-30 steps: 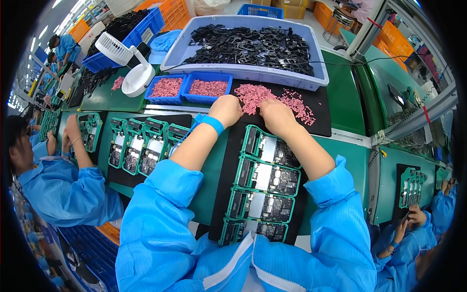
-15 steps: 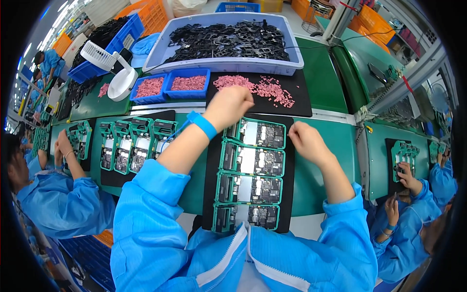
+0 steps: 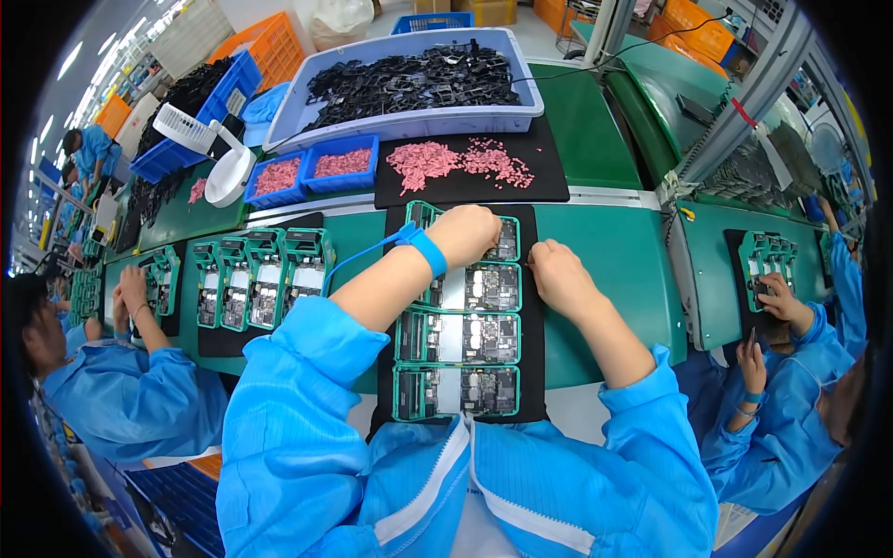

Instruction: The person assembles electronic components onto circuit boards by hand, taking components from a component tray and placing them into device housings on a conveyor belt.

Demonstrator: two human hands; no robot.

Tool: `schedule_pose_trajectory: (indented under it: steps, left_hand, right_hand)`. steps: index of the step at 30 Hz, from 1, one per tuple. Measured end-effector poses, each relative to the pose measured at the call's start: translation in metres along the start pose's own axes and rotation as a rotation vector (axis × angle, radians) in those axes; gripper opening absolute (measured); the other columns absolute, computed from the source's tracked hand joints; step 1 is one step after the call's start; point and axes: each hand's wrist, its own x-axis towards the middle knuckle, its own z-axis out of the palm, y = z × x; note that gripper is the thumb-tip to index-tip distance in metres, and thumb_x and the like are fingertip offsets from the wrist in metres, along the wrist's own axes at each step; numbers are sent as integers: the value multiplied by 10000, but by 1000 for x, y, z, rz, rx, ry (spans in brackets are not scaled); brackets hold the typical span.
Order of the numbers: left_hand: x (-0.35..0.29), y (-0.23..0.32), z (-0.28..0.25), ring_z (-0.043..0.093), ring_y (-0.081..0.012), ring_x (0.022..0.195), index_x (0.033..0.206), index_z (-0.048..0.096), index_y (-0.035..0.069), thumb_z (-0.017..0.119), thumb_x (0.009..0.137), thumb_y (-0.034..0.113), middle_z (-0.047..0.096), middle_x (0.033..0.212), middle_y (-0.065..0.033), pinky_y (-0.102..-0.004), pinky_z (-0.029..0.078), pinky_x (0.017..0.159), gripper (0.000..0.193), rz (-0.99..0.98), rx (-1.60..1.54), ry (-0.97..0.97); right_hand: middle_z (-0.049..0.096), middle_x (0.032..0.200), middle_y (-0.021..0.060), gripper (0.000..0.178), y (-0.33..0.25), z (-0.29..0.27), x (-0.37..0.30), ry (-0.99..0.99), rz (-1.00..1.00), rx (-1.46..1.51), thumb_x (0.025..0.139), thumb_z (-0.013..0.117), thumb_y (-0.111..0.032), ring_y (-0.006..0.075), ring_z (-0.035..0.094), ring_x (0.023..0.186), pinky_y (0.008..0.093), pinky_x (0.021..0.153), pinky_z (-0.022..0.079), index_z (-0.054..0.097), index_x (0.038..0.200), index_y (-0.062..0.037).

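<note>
Several green-framed phone circuit assemblies [image 3: 490, 338] lie in a column on a black mat [image 3: 530, 391] in front of me. My left hand [image 3: 465, 234], with a blue wrist strap [image 3: 423, 249], is over the farthest assembly [image 3: 509, 240]. Its fingers are bent together at that assembly's right part; whatever they hold is hidden. My right hand [image 3: 562, 279] hovers at the mat's right edge beside the column, fingertips pinched, with nothing I can make out between them. Small pink pieces [image 3: 423, 166] lie in loose heaps on another black mat [image 3: 549, 181] beyond my hands.
Two blue trays [image 3: 342, 183] of pink pieces stand left of the heaps. Behind is a large pale bin [image 3: 437, 123] of black plastic parts. A white fan [image 3: 230, 177] stands to the left. More assemblies [image 3: 270, 279] lie left; co-workers sit on both sides.
My left hand has come back from beside the pink heap onto the farthest assembly. My right hand stays at the column's right side, fingers still pinched. The whole view has shifted slightly.
</note>
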Motion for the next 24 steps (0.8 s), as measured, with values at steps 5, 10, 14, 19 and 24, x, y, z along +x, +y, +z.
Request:
schedule_pose_trajectory:
  steps: [5,10,14,19,24]
  left_hand:
    - [-3,7,-3,649,-327,836,764,681,50,606,754,68,669,842,-153,-416,520,771,78,-7,84,-14]
    - [-1,16,-7,648,-319,861,768,680,59,623,730,59,663,859,-135,-407,528,763,68,85,243,-45]
    - [0,21,-6,649,-317,867,772,671,39,633,715,58,662,859,-142,-402,529,763,71,93,332,-61]
    - [-4,23,-4,648,-312,863,773,666,35,637,710,55,659,865,-137,-401,529,768,72,119,410,-51]
    - [-24,6,-9,645,-304,857,921,710,74,608,792,84,647,865,-118,-399,526,760,164,135,77,61]
  right_hand:
    - [603,868,206,61,0,-1,1,13,-18,-24,794,567,-12,382,600,853,457,767,500,553,848,12]
    - [606,861,202,55,1,-1,1,45,-48,-48,786,574,-22,376,603,848,451,758,505,554,826,11]
    - [613,840,190,30,0,-3,2,21,-58,-83,772,571,-18,368,609,839,448,752,508,562,793,2]
    - [621,821,176,24,-3,-6,4,16,-80,-105,767,576,-31,361,614,830,444,749,510,571,759,-9]
    - [622,815,172,36,6,-3,1,27,-71,-26,779,585,-47,355,617,815,441,738,508,585,762,-15]
